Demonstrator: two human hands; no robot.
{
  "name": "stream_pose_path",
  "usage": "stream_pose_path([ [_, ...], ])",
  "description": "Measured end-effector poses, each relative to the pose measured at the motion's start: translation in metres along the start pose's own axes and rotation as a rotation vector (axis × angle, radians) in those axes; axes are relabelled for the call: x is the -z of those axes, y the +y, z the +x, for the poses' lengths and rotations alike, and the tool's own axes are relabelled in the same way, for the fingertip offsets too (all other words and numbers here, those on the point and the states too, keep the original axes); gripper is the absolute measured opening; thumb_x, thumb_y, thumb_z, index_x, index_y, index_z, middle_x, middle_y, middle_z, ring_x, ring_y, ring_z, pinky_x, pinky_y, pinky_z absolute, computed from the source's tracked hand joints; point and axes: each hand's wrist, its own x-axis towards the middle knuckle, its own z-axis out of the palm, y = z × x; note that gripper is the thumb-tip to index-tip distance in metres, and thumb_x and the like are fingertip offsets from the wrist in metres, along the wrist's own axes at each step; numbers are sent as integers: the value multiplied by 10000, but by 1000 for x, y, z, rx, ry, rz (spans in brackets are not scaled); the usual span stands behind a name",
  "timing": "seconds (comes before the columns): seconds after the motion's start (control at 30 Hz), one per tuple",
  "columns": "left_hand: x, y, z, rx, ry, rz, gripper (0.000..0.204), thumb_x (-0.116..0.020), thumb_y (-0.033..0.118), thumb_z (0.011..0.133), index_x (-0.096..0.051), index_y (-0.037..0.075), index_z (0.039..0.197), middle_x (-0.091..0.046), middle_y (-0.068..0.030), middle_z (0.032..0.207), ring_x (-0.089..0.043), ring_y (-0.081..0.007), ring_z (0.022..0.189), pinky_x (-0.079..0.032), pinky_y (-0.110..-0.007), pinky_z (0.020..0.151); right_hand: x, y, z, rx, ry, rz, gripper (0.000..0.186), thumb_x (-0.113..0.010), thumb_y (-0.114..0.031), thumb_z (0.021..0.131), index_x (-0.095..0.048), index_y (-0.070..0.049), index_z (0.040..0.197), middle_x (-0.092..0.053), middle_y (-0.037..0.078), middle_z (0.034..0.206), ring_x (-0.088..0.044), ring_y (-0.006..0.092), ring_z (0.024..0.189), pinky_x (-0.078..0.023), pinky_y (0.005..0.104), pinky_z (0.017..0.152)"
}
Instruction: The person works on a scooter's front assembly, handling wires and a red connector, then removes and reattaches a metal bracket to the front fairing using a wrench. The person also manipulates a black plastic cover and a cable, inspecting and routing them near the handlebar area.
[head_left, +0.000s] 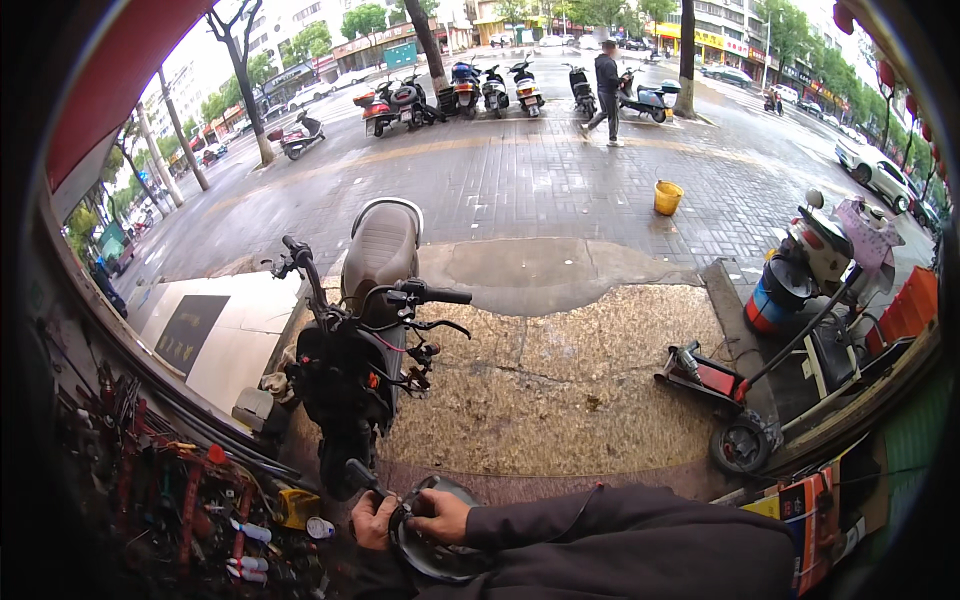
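Note:
Low in the head view, a glossy dark rounded part (452, 567) with a black rim sits close to my body. My left hand (372, 521) is closed at the left of its rim, beside a short black grip-like piece (362, 474) pointing up and away. With fingers bent and pressed together, my right hand (442, 516) pinches at the top of the same rim. Small details between the fingers are hidden. Ahead to the left stands an electric scooter (350, 375), its handlebar (440, 294) bare with loose wiring and levers, its brown seat (382, 245) behind.
Tools and parts (190, 510) crowd the lower left, near a yellow container (298, 508). A red floor jack (715, 377) and a small wheel (741, 445) lie at right. Beyond are a yellow bucket (668, 197), a walking person (607, 90) and several parked scooters (494, 92).

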Motion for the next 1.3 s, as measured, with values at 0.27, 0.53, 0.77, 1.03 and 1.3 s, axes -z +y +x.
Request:
stream_pose_path([
  [0.27,16,1,1,22,-97,-12,78,-603,107,891,-592,30,889,-601,-3,771,-545,-72,654,-437,-225,586,-24,3,-3,9,124,-53,214,-674,-115,859,-552,15,977,-631,65,816,-605,129,691,-497,286,610],
  [0.53,35,-6,-3,6,-164,-104,87,-611,91,868,-585,14,899,-605,-18,803,-558,-82,688,-458,-230,622,-49,-4,-12,-204,172,-91,266,-673,-183,831,-574,37,944,-657,116,774,-634,168,671,-510,308,593],
  [0.77,53,0,-10,20,-227,-115,84,-619,85,856,-575,18,880,-598,-14,800,-539,-74,677,-454,-232,621,-74,4,-13,-124,275,-100,205,-659,-186,872,-590,-3,935,-620,31,727,-574,98,600,-458,254,507],
  [1.03,66,0,-13,-4,-199,-121,67,-619,76,852,-577,23,856,-591,-1,767,-524,-64,657,-438,-223,598,-85,2,-11,-105,228,-87,233,-655,-182,880,-594,11,996,-631,30,753,-579,95,619,-460,253,515],
  [1.3,55,-1,-9,-7,-147,-75,79,-621,93,854,-586,22,854,-593,-1,771,-521,-64,664,-435,-223,603,-67,19,3,-126,234,-75,235,-685,-149,856,-588,19,989,-640,43,846,-594,104,746,-490,267,639],
])
